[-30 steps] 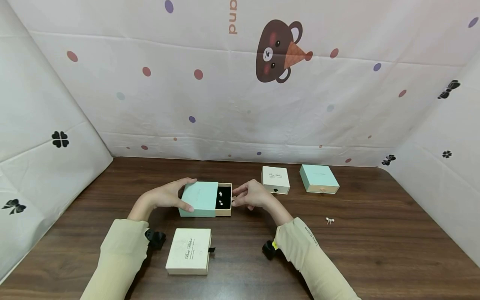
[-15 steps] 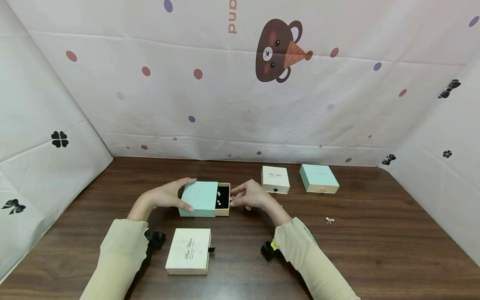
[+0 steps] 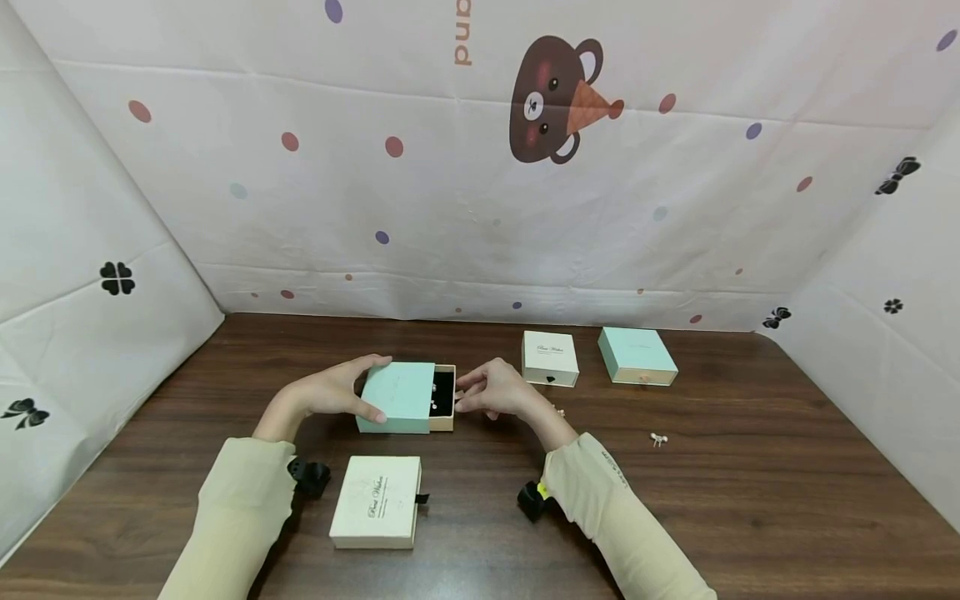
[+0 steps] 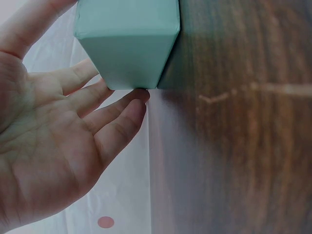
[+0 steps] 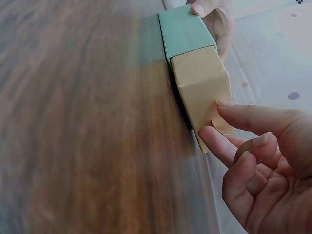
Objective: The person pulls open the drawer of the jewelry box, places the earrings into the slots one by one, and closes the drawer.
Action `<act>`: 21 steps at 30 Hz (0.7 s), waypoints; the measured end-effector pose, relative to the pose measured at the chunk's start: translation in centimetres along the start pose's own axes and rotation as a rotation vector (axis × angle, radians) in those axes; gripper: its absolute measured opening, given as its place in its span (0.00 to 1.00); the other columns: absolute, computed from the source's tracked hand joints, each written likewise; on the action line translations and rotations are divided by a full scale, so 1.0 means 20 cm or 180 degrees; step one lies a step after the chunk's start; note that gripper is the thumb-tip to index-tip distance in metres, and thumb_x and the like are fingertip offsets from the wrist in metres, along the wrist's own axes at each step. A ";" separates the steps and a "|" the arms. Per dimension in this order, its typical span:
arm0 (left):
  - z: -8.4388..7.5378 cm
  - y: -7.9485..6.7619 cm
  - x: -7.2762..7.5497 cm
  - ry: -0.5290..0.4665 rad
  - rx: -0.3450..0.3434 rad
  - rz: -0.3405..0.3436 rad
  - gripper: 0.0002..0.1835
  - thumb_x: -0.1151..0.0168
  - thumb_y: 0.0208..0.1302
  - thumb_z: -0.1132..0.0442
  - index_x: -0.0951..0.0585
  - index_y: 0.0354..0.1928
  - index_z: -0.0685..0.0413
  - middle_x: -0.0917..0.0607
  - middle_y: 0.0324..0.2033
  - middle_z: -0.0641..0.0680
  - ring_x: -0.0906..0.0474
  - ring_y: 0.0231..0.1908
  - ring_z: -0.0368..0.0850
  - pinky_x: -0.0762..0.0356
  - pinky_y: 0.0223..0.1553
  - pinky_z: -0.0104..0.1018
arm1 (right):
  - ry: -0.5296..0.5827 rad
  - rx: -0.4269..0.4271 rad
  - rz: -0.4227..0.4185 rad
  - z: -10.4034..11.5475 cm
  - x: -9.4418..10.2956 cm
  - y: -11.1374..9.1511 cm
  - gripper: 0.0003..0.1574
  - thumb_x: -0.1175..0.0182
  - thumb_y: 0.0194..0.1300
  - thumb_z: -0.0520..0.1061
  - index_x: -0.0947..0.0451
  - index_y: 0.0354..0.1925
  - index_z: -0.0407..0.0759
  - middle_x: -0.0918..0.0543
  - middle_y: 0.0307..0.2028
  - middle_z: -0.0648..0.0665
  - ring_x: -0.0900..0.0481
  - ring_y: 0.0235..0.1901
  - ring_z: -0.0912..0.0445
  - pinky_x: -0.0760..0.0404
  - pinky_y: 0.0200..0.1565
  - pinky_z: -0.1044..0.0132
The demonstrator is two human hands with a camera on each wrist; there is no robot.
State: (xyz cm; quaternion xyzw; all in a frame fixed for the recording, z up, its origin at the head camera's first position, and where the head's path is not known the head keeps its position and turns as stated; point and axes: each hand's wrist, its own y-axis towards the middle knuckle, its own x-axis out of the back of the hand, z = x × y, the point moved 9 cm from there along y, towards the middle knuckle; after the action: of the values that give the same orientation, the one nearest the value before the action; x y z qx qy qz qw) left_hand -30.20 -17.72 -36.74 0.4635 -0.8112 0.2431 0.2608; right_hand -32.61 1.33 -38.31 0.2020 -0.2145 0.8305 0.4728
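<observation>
In the head view, a mint-green sliding jewelry box (image 3: 399, 396) lies on the table with its cream drawer (image 3: 442, 423) partly out to the right. Small pale earrings (image 3: 434, 406) sit on the drawer's black pad. My left hand (image 3: 330, 390) holds the mint sleeve, thumb on the near side and fingers round the far side. The thumb and index fingertip of my right hand (image 3: 498, 390) press the drawer's end face. In the right wrist view they sit beside its small ribbon pull (image 5: 215, 128), the other fingers curled back.
A cream box (image 3: 377, 502) with a black tab lies in front. Behind stand a smaller white box (image 3: 550, 358) and another mint box (image 3: 638, 356). A tiny earring-like piece (image 3: 659, 439) lies on the right, another small piece (image 3: 560, 412) by the right wrist. White printed cloth walls surround the table (image 3: 750, 483).
The drawer has slid left, further into the mint sleeve, with my right hand moving along with it. Less of the black pad shows. My left hand keeps its hold on the sleeve.
</observation>
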 end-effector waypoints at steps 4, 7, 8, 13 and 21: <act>-0.01 0.00 0.00 0.0066 -0.0072 0.0004 0.53 0.26 0.41 0.50 0.44 0.66 0.64 0.45 0.65 0.68 0.50 0.64 0.64 0.46 0.58 0.61 | 0.0004 -0.0005 0.0018 0.01 -0.01 0.00 0.23 0.32 0.50 0.39 0.21 0.48 0.37 0.15 0.30 0.45 0.36 0.08 0.61 0.35 0.15 0.70; -0.02 0.00 0.00 0.0107 -0.0107 0.0009 0.54 0.26 0.41 0.48 0.44 0.66 0.65 0.45 0.65 0.68 0.49 0.63 0.65 0.45 0.57 0.62 | -0.0006 0.0014 0.0032 0.01 -0.01 0.01 0.23 0.32 0.50 0.40 0.21 0.48 0.37 0.15 0.30 0.45 0.36 0.08 0.61 0.35 0.14 0.71; -0.02 0.00 0.00 0.0093 -0.0090 0.0006 0.54 0.26 0.41 0.49 0.44 0.66 0.64 0.44 0.65 0.68 0.49 0.63 0.64 0.45 0.57 0.61 | -0.0013 0.0024 0.0034 0.01 -0.01 0.01 0.23 0.32 0.50 0.40 0.21 0.47 0.37 0.15 0.30 0.45 0.36 0.08 0.61 0.34 0.14 0.71; 0.00 0.01 0.00 0.0039 -0.0002 0.0004 0.53 0.25 0.41 0.52 0.44 0.67 0.64 0.44 0.65 0.67 0.49 0.64 0.63 0.46 0.59 0.60 | -0.0044 0.0068 0.0032 0.02 -0.01 0.01 0.23 0.32 0.50 0.40 0.20 0.47 0.38 0.15 0.29 0.45 0.36 0.08 0.61 0.34 0.15 0.71; 0.01 0.01 0.00 0.0060 0.0050 -0.0008 0.53 0.25 0.41 0.54 0.44 0.67 0.63 0.44 0.66 0.66 0.49 0.64 0.62 0.45 0.59 0.60 | -0.0035 0.0117 0.0042 0.05 -0.02 0.01 0.22 0.32 0.51 0.39 0.21 0.47 0.36 0.15 0.30 0.44 0.36 0.08 0.61 0.34 0.14 0.70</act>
State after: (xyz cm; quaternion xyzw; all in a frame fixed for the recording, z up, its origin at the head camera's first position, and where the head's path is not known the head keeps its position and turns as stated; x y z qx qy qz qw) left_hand -30.43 -17.77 -36.87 0.4643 -0.8062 0.2535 0.2651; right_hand -32.40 0.41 -37.84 0.2139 -0.2032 0.8362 0.4623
